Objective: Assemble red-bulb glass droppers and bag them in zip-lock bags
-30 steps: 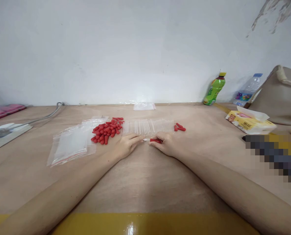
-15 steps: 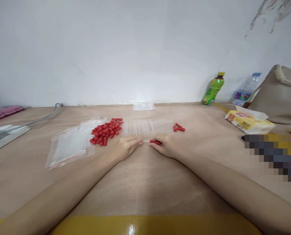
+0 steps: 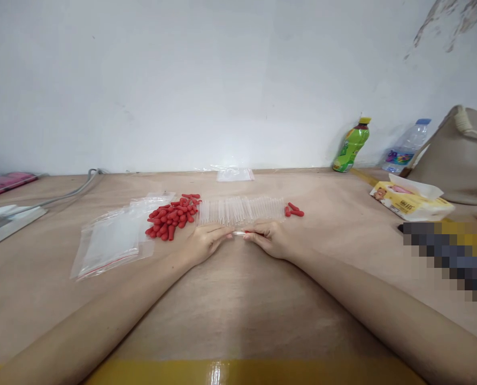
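R fingers (image 3: 258,239) further over bulb (image 3: 247,232), lbls (image 3: 399,157) blurry

Transparent tubes (image 3: 242,209), smooth; rubbery bulbs (image 3: 169,217), matt; plastic bags (image 3: 110,240), glossy; tape (image 3: 174,374), shiny.

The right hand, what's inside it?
A red bulb peeks from the right hand; a clear tube runs to the left hand. The hand covers the bulb's rest.
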A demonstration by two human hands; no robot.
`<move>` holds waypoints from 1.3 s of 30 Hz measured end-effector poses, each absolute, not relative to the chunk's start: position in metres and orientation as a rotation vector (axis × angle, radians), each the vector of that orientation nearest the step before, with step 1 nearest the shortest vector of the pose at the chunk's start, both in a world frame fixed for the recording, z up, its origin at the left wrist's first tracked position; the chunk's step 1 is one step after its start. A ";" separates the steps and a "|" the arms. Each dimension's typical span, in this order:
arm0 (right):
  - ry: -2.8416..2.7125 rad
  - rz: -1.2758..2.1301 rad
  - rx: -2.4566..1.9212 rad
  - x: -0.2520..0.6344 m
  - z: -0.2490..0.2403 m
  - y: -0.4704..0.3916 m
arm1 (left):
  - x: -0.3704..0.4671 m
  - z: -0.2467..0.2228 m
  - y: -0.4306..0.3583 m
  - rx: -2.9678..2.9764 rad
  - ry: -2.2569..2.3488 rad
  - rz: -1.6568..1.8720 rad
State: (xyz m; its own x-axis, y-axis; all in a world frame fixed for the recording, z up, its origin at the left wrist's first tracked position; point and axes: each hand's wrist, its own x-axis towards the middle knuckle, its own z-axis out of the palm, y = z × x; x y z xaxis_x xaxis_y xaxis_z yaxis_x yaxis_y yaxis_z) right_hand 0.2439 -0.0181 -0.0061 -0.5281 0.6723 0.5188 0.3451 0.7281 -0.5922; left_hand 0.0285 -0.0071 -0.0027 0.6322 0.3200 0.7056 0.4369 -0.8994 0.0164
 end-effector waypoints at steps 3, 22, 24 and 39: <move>-2.170 0.605 -0.827 0.247 -0.007 -0.018 | 0.028 -0.002 -0.008 -2.704 -0.663 -1.092; -2.109 0.436 -0.887 0.239 -0.010 -0.020 | 0.033 -0.007 -0.008 -2.679 -0.563 -1.170; -2.103 0.437 -0.904 0.237 -0.010 -0.020 | 0.034 -0.008 -0.008 -2.677 -0.562 -1.174; -2.009 0.802 -0.962 0.248 -0.009 -0.021 | 0.031 -0.006 -0.012 -2.748 -0.664 -1.173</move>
State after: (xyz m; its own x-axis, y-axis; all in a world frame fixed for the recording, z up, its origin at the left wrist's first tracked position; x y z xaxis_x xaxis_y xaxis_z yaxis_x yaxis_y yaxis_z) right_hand 0.2475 -0.0209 -0.0092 -0.4324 0.8280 0.3570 0.3544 0.5201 -0.7771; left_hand 0.0310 -0.0124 -0.0059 0.6126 0.3578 0.7047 0.4199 -0.9028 0.0934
